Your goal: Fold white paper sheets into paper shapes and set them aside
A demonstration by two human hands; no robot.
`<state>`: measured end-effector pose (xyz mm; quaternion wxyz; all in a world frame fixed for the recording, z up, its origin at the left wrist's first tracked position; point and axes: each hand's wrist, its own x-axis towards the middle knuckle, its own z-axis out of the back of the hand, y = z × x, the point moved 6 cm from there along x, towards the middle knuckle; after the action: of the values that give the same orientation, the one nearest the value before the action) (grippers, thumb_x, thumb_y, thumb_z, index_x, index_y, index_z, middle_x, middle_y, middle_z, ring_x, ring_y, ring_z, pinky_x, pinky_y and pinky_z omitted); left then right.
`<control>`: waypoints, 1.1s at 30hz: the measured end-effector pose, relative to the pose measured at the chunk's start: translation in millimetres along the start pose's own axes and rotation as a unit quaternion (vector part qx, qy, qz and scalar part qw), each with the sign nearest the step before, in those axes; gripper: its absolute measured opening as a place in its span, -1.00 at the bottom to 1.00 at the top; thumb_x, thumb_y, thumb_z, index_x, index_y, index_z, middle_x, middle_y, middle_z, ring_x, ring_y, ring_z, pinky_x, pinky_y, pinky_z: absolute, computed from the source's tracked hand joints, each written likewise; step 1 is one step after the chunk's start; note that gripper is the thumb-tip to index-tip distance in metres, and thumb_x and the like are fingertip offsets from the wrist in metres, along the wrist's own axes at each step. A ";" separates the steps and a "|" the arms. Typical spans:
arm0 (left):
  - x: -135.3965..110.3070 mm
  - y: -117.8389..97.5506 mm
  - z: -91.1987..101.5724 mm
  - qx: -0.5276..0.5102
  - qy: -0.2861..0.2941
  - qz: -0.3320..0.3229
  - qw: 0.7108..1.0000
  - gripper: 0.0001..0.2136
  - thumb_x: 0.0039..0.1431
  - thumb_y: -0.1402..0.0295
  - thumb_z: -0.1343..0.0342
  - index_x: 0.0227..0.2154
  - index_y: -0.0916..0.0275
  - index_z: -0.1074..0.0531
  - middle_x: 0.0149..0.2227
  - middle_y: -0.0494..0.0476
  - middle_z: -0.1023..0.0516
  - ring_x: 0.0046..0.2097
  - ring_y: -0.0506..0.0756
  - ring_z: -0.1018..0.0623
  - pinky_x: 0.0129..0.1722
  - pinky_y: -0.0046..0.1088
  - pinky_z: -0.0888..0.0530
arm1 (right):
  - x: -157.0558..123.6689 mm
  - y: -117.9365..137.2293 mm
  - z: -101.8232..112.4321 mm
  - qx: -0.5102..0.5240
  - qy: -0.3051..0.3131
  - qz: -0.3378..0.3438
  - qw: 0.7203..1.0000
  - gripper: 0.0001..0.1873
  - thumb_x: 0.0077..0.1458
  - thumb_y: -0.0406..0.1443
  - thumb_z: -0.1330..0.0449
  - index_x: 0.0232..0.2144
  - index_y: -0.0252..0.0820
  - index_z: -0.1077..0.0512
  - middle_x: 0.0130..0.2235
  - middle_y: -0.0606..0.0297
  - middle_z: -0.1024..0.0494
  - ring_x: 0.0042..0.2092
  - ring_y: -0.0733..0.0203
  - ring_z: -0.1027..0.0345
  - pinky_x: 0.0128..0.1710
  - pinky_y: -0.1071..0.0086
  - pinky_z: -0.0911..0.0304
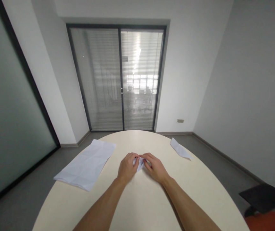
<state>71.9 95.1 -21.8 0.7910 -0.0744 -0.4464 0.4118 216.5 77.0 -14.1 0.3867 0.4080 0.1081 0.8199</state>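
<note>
My left hand and my right hand meet at the centre of the frame, low down, over a small folded paper. Both hands have their fingers curled in on it, each grip closed on one side of the paper, which shows white in the gap between them. The paper and both hands rest on the pale round worktop, and my forearms run up to them from the bottom edge of the frame.

To the left of the hands, well apart, a stack of creased white sheets lies flat, its near corner reaching the worktop's left rim. To the upper right, a folded paper piece lies near the far rim. Nothing here serves as a container. In the lower right corner a dark chair stands on the floor.
</note>
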 end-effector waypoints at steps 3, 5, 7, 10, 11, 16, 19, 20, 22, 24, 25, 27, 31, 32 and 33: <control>0.1 -0.2 0.2 0.002 -0.002 0.002 1.000 -0.88 0.30 0.41 0.04 -0.26 0.18 -0.41 -0.26 0.09 -0.52 -0.14 0.10 -0.47 -0.09 -0.35 -0.41 | -0.2 -1.5 -0.3 -0.011 -0.003 -0.002 1.000 -0.62 0.26 -0.38 0.00 0.05 -0.04 -0.42 -0.06 0.20 -0.53 -0.03 0.15 -0.42 0.02 0.24 -0.33; 0.2 0.1 0.5 0.003 0.000 0.005 1.000 -0.88 0.29 0.42 0.03 -0.26 0.17 -0.41 -0.26 0.09 -0.52 -0.14 0.10 -0.47 -0.09 -0.35 -0.41 | -0.5 -4.1 -0.7 -0.019 -0.009 -0.005 1.000 -0.65 0.27 -0.36 0.00 0.03 -0.04 -0.44 -0.07 0.20 -0.54 -0.04 0.15 -0.43 0.01 0.24 -0.33; 0.3 0.7 0.6 0.004 0.004 0.010 1.000 -0.88 0.28 0.42 0.03 -0.27 0.17 -0.42 -0.26 0.08 -0.52 -0.14 0.10 -0.47 -0.09 -0.35 -0.41 | -0.9 -8.5 -1.1 -0.028 -0.018 -0.012 0.999 -0.68 0.28 -0.32 -0.01 0.00 -0.05 -0.45 -0.09 0.20 -0.56 -0.06 0.14 -0.44 -0.01 0.23 -0.35; 0.2 1.9 0.6 0.004 0.008 0.017 1.000 -0.87 0.27 0.43 0.03 -0.26 0.17 -0.41 -0.26 0.08 -0.51 -0.14 0.10 -0.47 -0.09 -0.36 -0.41 | -1.6 -15.9 -2.8 -0.043 -0.024 -0.028 0.998 -0.71 0.29 -0.26 -0.03 -0.01 -0.06 -0.45 -0.11 0.20 -0.59 -0.09 0.14 -0.46 -0.03 0.21 -0.36; 0.2 2.4 0.6 0.004 0.008 0.018 1.000 -0.87 0.27 0.43 0.03 -0.26 0.17 -0.41 -0.26 0.08 -0.51 -0.14 0.10 -0.48 -0.09 -0.36 -0.41 | -1.9 -17.9 -3.4 -0.046 -0.025 -0.032 0.998 -0.71 0.28 -0.25 -0.03 -0.01 -0.06 -0.45 -0.10 0.20 -0.59 -0.09 0.14 -0.46 -0.03 0.20 -0.36; -0.7 5.0 -0.7 0.002 -0.005 0.020 1.000 -0.88 0.25 0.45 0.02 -0.26 0.18 -0.40 -0.26 0.08 -0.51 -0.15 0.09 -0.48 -0.12 -0.38 -0.40 | -2.7 -23.2 -5.0 -0.048 -0.030 -0.051 0.997 -0.68 0.28 -0.24 -0.04 0.03 -0.08 -0.42 -0.02 0.19 -0.57 -0.07 0.14 -0.46 0.00 0.19 -0.37; -1.3 7.3 -2.2 0.004 -0.011 0.029 1.000 -0.89 0.25 0.45 0.02 -0.26 0.18 -0.40 -0.26 0.07 -0.50 -0.16 0.08 -0.48 -0.12 -0.39 -0.40 | -2.6 -21.8 -4.6 -0.045 -0.029 -0.044 0.998 -0.68 0.28 -0.24 -0.04 0.03 -0.07 -0.42 -0.03 0.19 -0.57 -0.09 0.15 -0.46 -0.01 0.19 -0.37; -1.4 7.8 -2.7 0.004 -0.012 0.032 0.999 -0.89 0.26 0.44 0.03 -0.25 0.17 -0.39 -0.27 0.06 -0.50 -0.16 0.08 -0.49 -0.12 -0.39 -0.40 | -2.5 -20.7 -4.1 -0.043 -0.028 -0.040 0.998 -0.68 0.27 -0.24 -0.04 0.03 -0.07 -0.43 -0.04 0.19 -0.58 -0.10 0.15 -0.46 -0.02 0.19 -0.38; -1.6 8.4 -3.2 0.004 -0.010 0.036 0.999 -0.89 0.26 0.44 0.03 -0.25 0.17 -0.39 -0.27 0.06 -0.50 -0.16 0.08 -0.49 -0.11 -0.39 -0.40 | -2.3 -18.5 -3.1 -0.041 -0.027 -0.034 0.998 -0.68 0.27 -0.25 -0.04 0.03 -0.06 -0.43 -0.06 0.19 -0.58 -0.11 0.16 -0.46 -0.03 0.20 -0.38; -1.6 8.5 -3.5 0.002 -0.006 0.039 0.999 -0.89 0.27 0.43 0.04 -0.25 0.17 -0.38 -0.26 0.06 -0.50 -0.15 0.08 -0.49 -0.11 -0.39 -0.40 | -2.1 -16.6 -2.3 -0.040 -0.025 -0.031 0.998 -0.68 0.28 -0.25 -0.03 0.04 -0.05 -0.43 -0.07 0.19 -0.58 -0.12 0.16 -0.46 -0.04 0.21 -0.38; -1.7 8.6 -3.6 0.001 -0.004 0.040 0.999 -0.89 0.27 0.43 0.04 -0.25 0.17 -0.38 -0.26 0.06 -0.50 -0.15 0.08 -0.49 -0.11 -0.38 -0.40 | -2.0 -15.9 -2.0 -0.040 -0.024 -0.030 0.998 -0.67 0.28 -0.25 -0.03 0.04 -0.05 -0.43 -0.08 0.20 -0.58 -0.12 0.15 -0.46 -0.05 0.21 -0.38; -1.8 8.8 -3.8 -0.001 0.000 0.043 0.999 -0.89 0.26 0.43 0.04 -0.25 0.16 -0.38 -0.25 0.06 -0.50 -0.15 0.09 -0.49 -0.11 -0.38 -0.40 | -1.9 -15.3 -1.8 -0.040 -0.023 -0.031 0.998 -0.67 0.28 -0.25 -0.02 0.04 -0.04 -0.42 -0.08 0.20 -0.58 -0.12 0.15 -0.46 -0.05 0.22 -0.38; -2.2 9.6 -4.6 -0.002 0.008 0.053 0.999 -0.89 0.27 0.42 0.04 -0.25 0.16 -0.37 -0.26 0.06 -0.50 -0.17 0.08 -0.49 -0.13 -0.39 -0.40 | -2.2 -16.8 -1.9 -0.037 -0.025 -0.047 0.998 -0.69 0.28 -0.25 -0.04 0.03 -0.03 -0.42 -0.07 0.23 -0.57 -0.12 0.17 -0.46 -0.09 0.26 -0.39; -2.3 9.7 -4.9 -0.003 0.012 0.054 0.998 -0.90 0.27 0.42 0.05 -0.25 0.16 -0.37 -0.26 0.06 -0.50 -0.17 0.08 -0.49 -0.13 -0.40 -0.39 | -2.4 -17.5 -2.0 -0.035 -0.025 -0.053 0.998 -0.69 0.28 -0.25 -0.04 0.03 -0.03 -0.41 -0.07 0.23 -0.58 -0.13 0.17 -0.46 -0.11 0.28 -0.40; -2.4 9.7 -5.0 -0.004 0.014 0.055 0.998 -0.90 0.28 0.41 0.05 -0.25 0.16 -0.36 -0.26 0.05 -0.50 -0.17 0.07 -0.49 -0.14 -0.40 -0.39 | -2.5 -18.1 -2.2 -0.033 -0.025 -0.058 0.997 -0.69 0.27 -0.25 -0.05 0.03 -0.03 -0.41 -0.08 0.23 -0.58 -0.13 0.17 -0.46 -0.12 0.29 -0.40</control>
<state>69.4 100.9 -31.0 0.7728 -0.1081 -0.4322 0.4521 225.7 87.7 -25.8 0.4493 0.4085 0.0947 0.7889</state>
